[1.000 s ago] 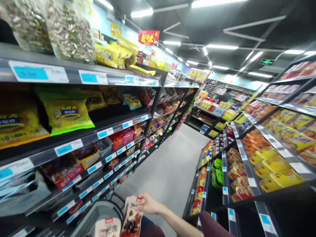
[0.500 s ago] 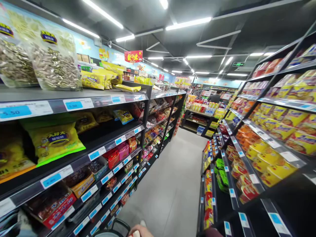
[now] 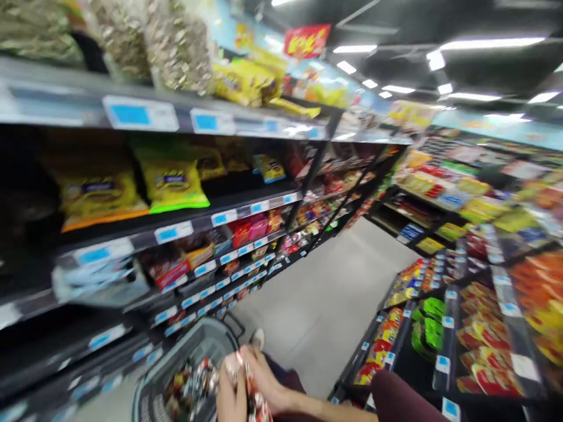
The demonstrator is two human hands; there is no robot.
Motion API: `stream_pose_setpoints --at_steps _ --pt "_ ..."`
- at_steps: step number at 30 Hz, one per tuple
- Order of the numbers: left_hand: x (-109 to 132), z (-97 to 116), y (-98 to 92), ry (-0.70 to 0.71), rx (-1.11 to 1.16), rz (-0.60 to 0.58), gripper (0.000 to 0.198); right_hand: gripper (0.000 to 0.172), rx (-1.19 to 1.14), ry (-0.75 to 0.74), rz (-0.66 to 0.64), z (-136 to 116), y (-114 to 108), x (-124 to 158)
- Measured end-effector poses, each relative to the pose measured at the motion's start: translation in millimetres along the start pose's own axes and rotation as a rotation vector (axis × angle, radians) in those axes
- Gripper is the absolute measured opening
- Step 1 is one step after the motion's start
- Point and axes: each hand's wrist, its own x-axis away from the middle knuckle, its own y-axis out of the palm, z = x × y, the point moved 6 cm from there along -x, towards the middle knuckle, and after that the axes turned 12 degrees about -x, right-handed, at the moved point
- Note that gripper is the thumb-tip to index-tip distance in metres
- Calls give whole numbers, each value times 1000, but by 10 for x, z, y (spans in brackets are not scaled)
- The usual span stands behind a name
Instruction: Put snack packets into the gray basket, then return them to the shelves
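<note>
My left hand (image 3: 231, 387) and my right hand (image 3: 264, 378) are close together at the bottom middle, fingers closed around a shiny red-and-white packet (image 3: 258, 405). Blur hides what exactly the packet is. Just left of them is a grey shopping basket (image 3: 152, 366) with a dark handle. Inside it lie many small shiny wrapped pieces (image 3: 193, 381), too blurred to name. The hands are above the basket's right side.
Shelves with yellow snack bags (image 3: 176, 179) and boxed sweets line the left. Low racks on the right hold green packets (image 3: 428, 325) and red-and-yellow packs (image 3: 488, 346). Between them runs a grey floor aisle (image 3: 299, 293), with a display stand (image 3: 422, 217) at its far end.
The view has swung right and down. Both hands with the red-and-white packet and most of the basket now show; earlier only a hand's edge and the basket's rim were visible.
</note>
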Motion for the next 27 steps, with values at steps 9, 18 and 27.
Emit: stream_pose_setpoints --at_steps 9,18,27 --pt "473 -18 186 -43 335 -207 102 52 -346 274 43 249 92 151" --pt "129 380 279 154 266 -243 99 44 291 427 -686 -669 -284 -634" --pt "-464 666 1235 119 311 -247 124 52 607 783 -945 -635 -1124 -1160"
